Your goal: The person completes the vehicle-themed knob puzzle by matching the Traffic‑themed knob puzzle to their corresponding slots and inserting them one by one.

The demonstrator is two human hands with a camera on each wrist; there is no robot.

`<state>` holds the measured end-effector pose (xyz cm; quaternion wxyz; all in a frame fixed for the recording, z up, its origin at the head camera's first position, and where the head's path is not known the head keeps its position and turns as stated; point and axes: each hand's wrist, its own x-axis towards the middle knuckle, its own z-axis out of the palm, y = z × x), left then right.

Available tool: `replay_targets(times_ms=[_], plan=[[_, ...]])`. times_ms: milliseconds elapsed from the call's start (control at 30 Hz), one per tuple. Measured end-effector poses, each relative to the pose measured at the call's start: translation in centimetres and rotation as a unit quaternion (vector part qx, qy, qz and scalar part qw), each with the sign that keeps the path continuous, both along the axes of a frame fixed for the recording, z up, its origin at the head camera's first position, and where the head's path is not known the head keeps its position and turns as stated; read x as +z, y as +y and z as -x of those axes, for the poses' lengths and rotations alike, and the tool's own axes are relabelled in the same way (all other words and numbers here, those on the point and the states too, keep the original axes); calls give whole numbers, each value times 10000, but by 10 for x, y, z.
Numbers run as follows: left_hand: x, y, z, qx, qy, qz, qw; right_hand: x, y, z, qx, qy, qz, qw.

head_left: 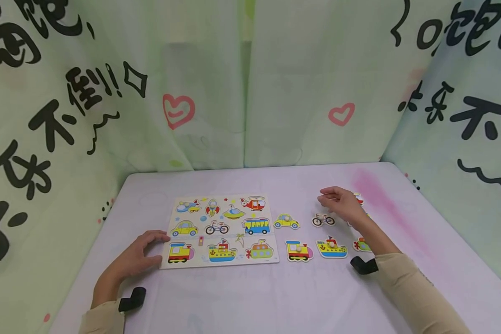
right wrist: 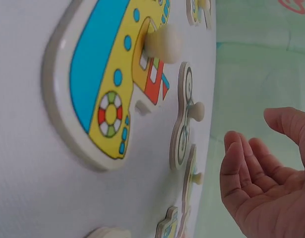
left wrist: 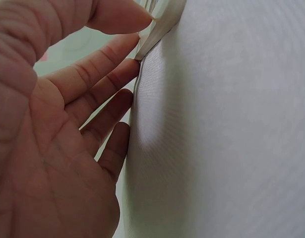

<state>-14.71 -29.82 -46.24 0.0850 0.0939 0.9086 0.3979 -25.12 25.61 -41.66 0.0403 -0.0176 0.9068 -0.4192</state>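
Near the bicycle piece [head_left: 323, 220] hovers the right hand [head_left: 342, 202]; curtain characters [head_left: 50, 132] include "不".

Pale green curtains [head_left: 292, 93] hang behind a white table [head_left: 242, 301].

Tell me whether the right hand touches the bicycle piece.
Apart: the right-wrist view shows clear space between the right hand and the bicycle piece.

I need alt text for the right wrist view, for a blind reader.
In this sideways view, the right hand, grip empty, hovers above a white table; a knobbed boat piece looms largest, with a bicycle piece beyond.
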Motion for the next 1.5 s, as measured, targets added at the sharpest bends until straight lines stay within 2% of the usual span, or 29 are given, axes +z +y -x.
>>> replay_targets(times_ms=[267, 467, 967, 1500], plan=[[-1, 0, 0, 32, -2, 33, 10000, -4, 13, 10, -23, 49, -312, 9995], [0, 0, 0, 47, -39, 36, 10000, -7, 21, 16, -3, -4, -291, 9996], [1, 1, 1, 51, -70, 29, 10000, -10, 24, 36, -185, -223, -715, 9970], [0, 1, 1, 65, -74, 8, 10000, -15, 25, 45, -8, -120, -978, 9951]])
